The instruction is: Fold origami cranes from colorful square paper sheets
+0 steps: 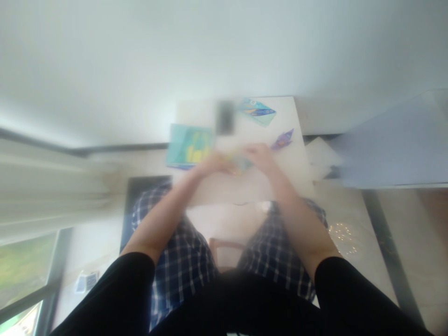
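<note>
At the middle of a small white table (287, 170), my left hand (217, 163) and my right hand (258, 153) come close together. Between them is a small pale green and yellow piece (243, 162), gripped from both sides. Blur hides its kind and the exact places of my fingers, which look curled in. Left of my left hand lies a teal sheet or booklet (177, 142) with yellow print. A purple pointed packet or paper shape (283, 139) is close to my right hand. Farther back rests a light teal and blue folded piece (259, 112).
A dark rectangular object (225, 117), blurred, is at the table's back. The white wall (224, 51) stands right behind the table. A pale panel (395, 144) juts in at the right, and small string lights (342, 238) glow on the floor. Curtains (49, 186) hang at the left.
</note>
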`<action>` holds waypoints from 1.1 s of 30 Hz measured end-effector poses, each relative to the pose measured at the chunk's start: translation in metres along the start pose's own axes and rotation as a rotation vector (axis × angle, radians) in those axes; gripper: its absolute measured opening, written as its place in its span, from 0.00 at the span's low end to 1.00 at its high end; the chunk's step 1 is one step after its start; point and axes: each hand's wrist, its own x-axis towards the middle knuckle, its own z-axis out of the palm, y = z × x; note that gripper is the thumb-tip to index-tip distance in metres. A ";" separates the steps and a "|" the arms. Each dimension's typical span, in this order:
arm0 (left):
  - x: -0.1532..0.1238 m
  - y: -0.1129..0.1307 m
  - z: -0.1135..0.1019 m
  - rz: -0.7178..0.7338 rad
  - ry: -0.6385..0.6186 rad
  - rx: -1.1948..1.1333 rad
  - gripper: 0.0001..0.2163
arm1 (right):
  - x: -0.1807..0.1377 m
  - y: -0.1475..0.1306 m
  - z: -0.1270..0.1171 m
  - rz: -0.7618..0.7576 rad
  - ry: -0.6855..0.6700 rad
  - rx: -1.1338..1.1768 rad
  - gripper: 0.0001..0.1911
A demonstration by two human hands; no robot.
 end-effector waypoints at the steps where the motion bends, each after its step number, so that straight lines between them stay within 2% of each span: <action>1: 0.000 0.001 0.001 -0.009 0.003 0.005 0.19 | 0.000 0.000 0.001 0.001 0.014 0.003 0.14; 7: 0.000 0.005 0.001 -0.018 0.018 0.062 0.18 | 0.002 0.001 0.004 -0.021 0.011 0.011 0.18; 11: 0.001 0.002 0.002 0.013 0.021 0.119 0.17 | 0.002 0.001 0.009 -0.074 0.107 -0.120 0.18; 14: 0.003 -0.004 0.006 0.024 0.026 0.029 0.18 | 0.000 0.001 0.015 -0.125 0.165 -0.163 0.17; 17: 0.006 -0.012 0.009 0.028 0.092 -0.028 0.22 | -0.002 0.000 0.018 -0.132 0.172 -0.176 0.16; 21: 0.010 -0.021 0.006 0.113 0.089 -0.050 0.25 | -0.005 -0.002 0.020 -0.158 0.173 -0.185 0.16; 24: 0.011 -0.025 0.002 0.165 0.071 -0.094 0.28 | -0.005 0.001 0.021 -0.198 0.152 -0.237 0.17; 28: 0.009 -0.024 0.000 0.169 0.068 -0.082 0.30 | -0.003 0.005 0.020 -0.195 0.045 -0.243 0.16; 31: 0.006 -0.019 0.000 0.135 0.079 -0.033 0.28 | -0.002 0.005 0.018 -0.196 -0.011 -0.218 0.12; 33: 0.004 -0.014 0.000 0.095 0.088 0.006 0.26 | -0.002 0.003 0.017 -0.201 0.001 -0.227 0.11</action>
